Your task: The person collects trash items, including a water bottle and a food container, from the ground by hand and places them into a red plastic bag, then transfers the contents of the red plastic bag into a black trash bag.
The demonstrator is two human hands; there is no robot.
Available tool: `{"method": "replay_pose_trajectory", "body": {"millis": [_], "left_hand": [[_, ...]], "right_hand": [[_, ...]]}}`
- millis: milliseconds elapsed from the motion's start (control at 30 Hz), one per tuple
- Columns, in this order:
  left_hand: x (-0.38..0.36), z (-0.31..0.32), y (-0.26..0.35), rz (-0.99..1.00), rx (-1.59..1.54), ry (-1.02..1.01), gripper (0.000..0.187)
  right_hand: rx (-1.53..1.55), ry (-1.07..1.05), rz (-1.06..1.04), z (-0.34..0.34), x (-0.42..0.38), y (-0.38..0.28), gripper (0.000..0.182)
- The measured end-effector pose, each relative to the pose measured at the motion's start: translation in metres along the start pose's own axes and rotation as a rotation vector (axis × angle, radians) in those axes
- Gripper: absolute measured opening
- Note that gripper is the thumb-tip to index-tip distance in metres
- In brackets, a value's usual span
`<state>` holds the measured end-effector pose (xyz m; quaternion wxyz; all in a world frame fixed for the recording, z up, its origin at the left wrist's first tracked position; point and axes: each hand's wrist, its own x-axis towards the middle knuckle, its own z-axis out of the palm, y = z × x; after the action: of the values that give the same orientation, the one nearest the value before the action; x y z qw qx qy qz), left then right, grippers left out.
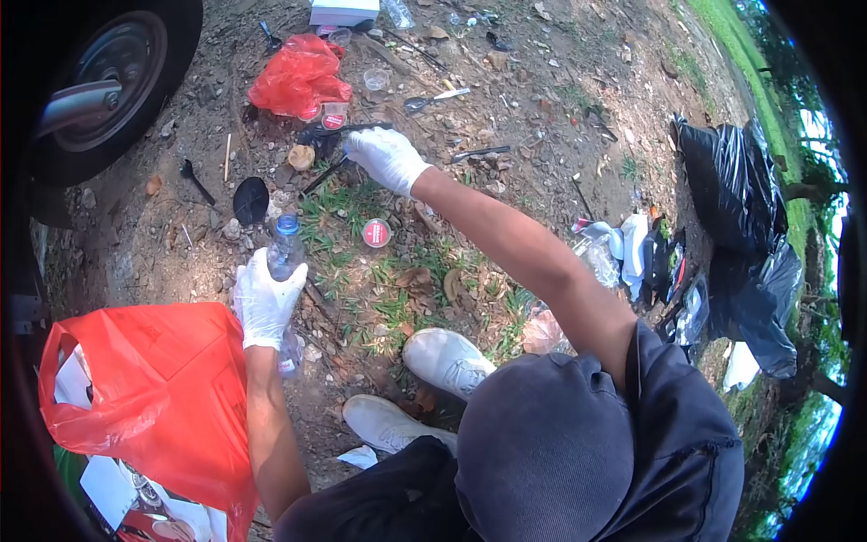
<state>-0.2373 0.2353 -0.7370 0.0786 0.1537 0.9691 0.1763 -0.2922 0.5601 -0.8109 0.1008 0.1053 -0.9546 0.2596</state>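
Observation:
My left hand, in a white glove, is wrapped round a clear plastic bottle with a blue cap. The bottle stands roughly upright, and its lower part shows below the hand. Farther forward, my gloved right hand reaches down with its fingers pinched together. A thin dark stick-like piece runs down-left from the fingertips, beside crumpled black plastic; what exactly the fingers hold I cannot make out. Close by lie a round red-labelled lid, a black oval spoon-like piece and a red plastic bag.
A large red bag filled with litter stands at the lower left. A vehicle wheel is at the upper left. Black garbage bags lie to the right, near a pile of plastic waste. Cutlery and stones are scattered over the dirt.

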Motion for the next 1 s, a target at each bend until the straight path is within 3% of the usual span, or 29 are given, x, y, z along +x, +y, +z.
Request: {"method": "replay_pose_trajectory", "body": {"millis": [133, 200, 267, 367, 667, 733, 1000], "left_hand": [[-0.017, 0.007, 0.004, 0.046, -0.303, 0.102, 0.049], [-0.025, -0.004, 0.015, -0.046, -0.33, 0.026, 0.051], [-0.033, -0.01, 0.019, 0.02, -0.344, 0.097, 0.054], [-0.042, -0.009, 0.014, 0.118, -0.323, 0.171, 0.057], [-0.067, -0.015, -0.011, 0.219, -0.308, 0.291, 0.063], [-0.069, -0.02, -0.011, 0.184, -0.311, 0.271, 0.062], [-0.069, -0.029, -0.01, 0.146, -0.16, 0.225, 0.065]], "right_hand": [[0.292, -0.026, 0.008, -0.024, -0.035, -0.045, 0.016], [0.434, -0.201, 0.126, -0.047, -0.05, -0.083, 0.019], [0.476, -0.332, 0.105, -0.055, -0.056, -0.108, 0.027], [0.499, -0.333, 0.065, -0.061, -0.06, -0.129, 0.055], [0.619, -0.282, -0.01, -0.053, -0.045, -0.155, 0.044], [0.896, -0.405, 0.255, -0.054, -0.047, -0.166, 0.042], [0.964, -0.389, 0.248, -0.06, -0.044, -0.164, 0.046]]}}
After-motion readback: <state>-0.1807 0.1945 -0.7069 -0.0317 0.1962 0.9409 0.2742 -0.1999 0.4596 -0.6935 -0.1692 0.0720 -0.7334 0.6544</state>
